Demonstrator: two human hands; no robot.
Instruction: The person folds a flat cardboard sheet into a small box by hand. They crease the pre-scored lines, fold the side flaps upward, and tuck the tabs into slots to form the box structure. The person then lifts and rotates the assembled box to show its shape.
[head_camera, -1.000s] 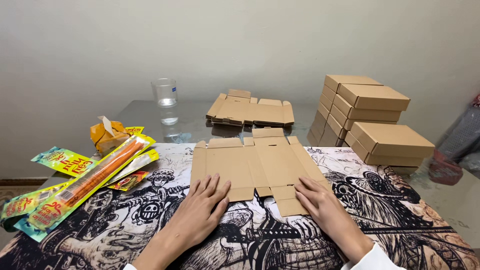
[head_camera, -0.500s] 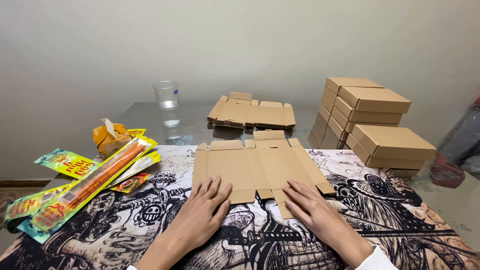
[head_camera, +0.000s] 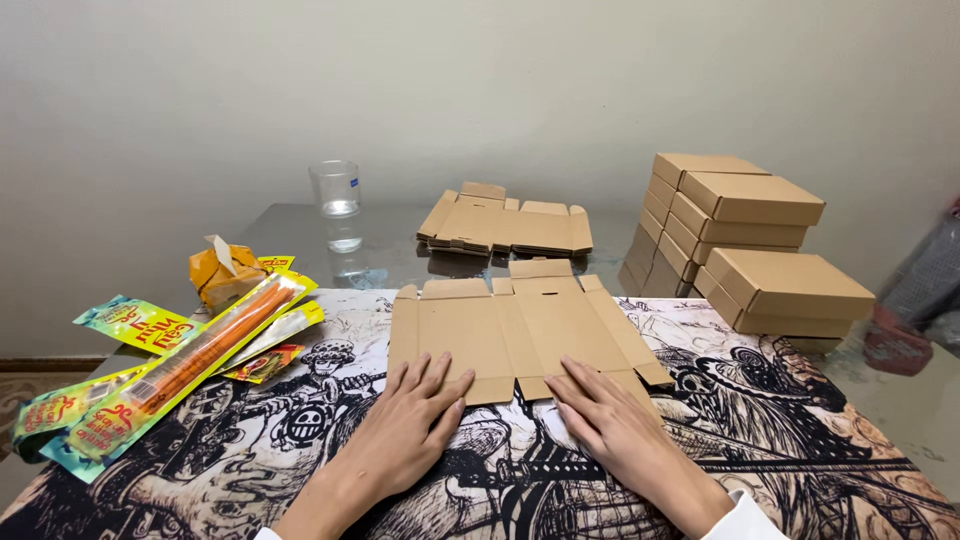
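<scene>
Since a second ago the right hand (head_camera: 622, 432) has slid in from the blank's right flap toward its near edge, while the left hand (head_camera: 405, 432) has barely shifted. The blank (head_camera: 520, 325), a flat die-cut sheet of brown cardboard, lies unfolded on the printed mat (head_camera: 800, 420), straight ahead of the person. Both hands lie palm down at the blank's near edge, fingers (head_camera: 440, 385) spread flat and gripping nothing; the fingertips rest on the cardboard, likely to press it flat and keep it from sliding.

Behind the blank, on the bare table (head_camera: 390, 250), sits a low pile of flats (head_camera: 505, 225), more of the same sheets kept within reach. Right of the blank stand the made boxes (head_camera: 750, 235), closed and stacked in two columns; what is inside cannot be seen. Behind and left of the blank a glass (head_camera: 338, 200) holds a little water. Left of the blank lie snack packets (head_camera: 180, 350), bright yellow and green, one long with orange sticks showing, and a crumpled orange wrapper (head_camera: 225, 275) just behind them
</scene>
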